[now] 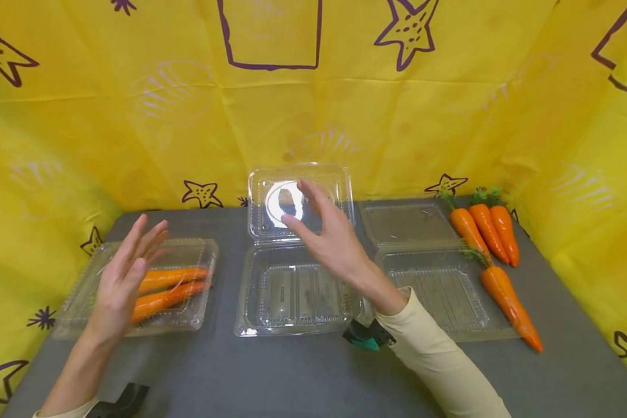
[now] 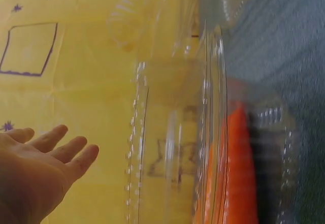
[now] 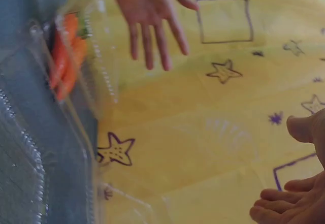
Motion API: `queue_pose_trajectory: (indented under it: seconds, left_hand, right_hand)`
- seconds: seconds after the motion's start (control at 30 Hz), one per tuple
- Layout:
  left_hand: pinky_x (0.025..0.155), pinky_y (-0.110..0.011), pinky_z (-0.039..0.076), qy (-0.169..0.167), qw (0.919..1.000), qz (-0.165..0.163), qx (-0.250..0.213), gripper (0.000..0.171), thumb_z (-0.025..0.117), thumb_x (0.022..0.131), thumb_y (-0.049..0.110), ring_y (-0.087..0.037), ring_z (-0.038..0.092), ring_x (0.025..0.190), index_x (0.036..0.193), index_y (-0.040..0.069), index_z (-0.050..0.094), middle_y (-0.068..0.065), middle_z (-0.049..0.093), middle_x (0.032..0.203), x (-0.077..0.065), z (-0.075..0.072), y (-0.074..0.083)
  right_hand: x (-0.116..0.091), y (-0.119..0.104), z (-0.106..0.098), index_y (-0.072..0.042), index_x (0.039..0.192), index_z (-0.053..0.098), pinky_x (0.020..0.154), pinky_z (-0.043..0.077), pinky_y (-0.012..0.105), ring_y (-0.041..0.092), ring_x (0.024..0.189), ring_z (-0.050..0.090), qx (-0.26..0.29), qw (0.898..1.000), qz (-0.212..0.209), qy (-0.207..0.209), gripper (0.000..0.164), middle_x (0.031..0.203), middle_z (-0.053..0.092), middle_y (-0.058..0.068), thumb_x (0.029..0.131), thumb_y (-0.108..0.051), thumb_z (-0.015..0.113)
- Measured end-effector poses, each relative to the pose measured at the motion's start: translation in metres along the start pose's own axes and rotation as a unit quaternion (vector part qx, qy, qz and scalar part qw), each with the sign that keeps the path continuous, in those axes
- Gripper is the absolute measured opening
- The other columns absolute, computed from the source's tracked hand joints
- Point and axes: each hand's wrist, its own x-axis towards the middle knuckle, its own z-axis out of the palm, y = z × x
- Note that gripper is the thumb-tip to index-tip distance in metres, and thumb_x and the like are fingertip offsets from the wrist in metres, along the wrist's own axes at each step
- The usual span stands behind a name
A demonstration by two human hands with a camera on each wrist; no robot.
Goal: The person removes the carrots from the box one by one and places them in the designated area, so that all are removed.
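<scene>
My left hand (image 1: 116, 290) is raised over the left clear plastic container (image 1: 205, 307), its fingers extended and holding nothing. Two orange carrots (image 1: 172, 299) show inside that container under its lowered lid. My right hand (image 1: 334, 241) hovers above the middle clear container (image 1: 282, 330), thumb and fingers spread apart, with nothing between them. That container's lid (image 1: 258, 203) is tipped up at the back. In the right wrist view, my right hand (image 3: 297, 198) and left hand (image 3: 150, 13) both have extended fingers. The left wrist view shows a carrot (image 2: 241, 168) behind clear plastic.
To the right lies a third clear container (image 1: 428, 290) with its lid (image 1: 407, 223) folded back. Three carrots with green tops (image 1: 490, 232) lie at the back right; another carrot (image 1: 509, 302) rests at that container's right edge. A yellow patterned cloth (image 1: 292, 116) surrounds the grey table (image 1: 271, 377).
</scene>
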Motion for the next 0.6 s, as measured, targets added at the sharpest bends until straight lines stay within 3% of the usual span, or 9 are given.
queue_pose_trajectory:
  seconds: [0.2,0.37,0.6]
  left_hand:
    - [0.108,-0.023,0.035,0.007,0.9998,-0.016,0.01,0.053,0.029,0.103,-0.004,-0.022,0.042,0.136,0.154,-0.006,0.014,-0.02,0.04,0.15,-0.003,-0.019,0.004]
    - [0.109,-0.022,0.033,0.003,0.9996,-0.025,0.015,0.053,0.027,0.102,-0.007,-0.021,0.043,0.136,0.154,-0.006,0.013,-0.018,0.043,0.149,-0.009,-0.039,0.007]
    - [0.111,-0.018,0.028,0.001,0.9958,-0.073,0.056,0.054,0.028,0.103,-0.007,-0.013,0.043,0.135,0.155,-0.003,0.013,-0.012,0.042,0.152,-0.024,-0.068,0.015]
  right_hand:
    - [0.009,0.0,0.032,-0.007,0.151,0.035,0.116,0.028,0.035,0.018,0.14,0.037,-0.026,0.999,-0.012,-0.02,0.069,0.153,0.04,0.006,0.095,-0.033,0.065]
    - [0.01,0.002,0.059,-0.01,0.152,0.033,0.117,0.026,0.035,0.016,0.143,0.031,-0.014,0.999,0.009,-0.052,0.071,0.155,0.037,0.004,0.095,-0.038,0.063]
    - [0.009,0.011,0.088,-0.011,0.153,0.032,0.115,0.031,0.037,0.021,0.141,0.035,0.012,0.997,0.03,-0.072,0.074,0.156,0.035,0.003,0.094,-0.04,0.064]
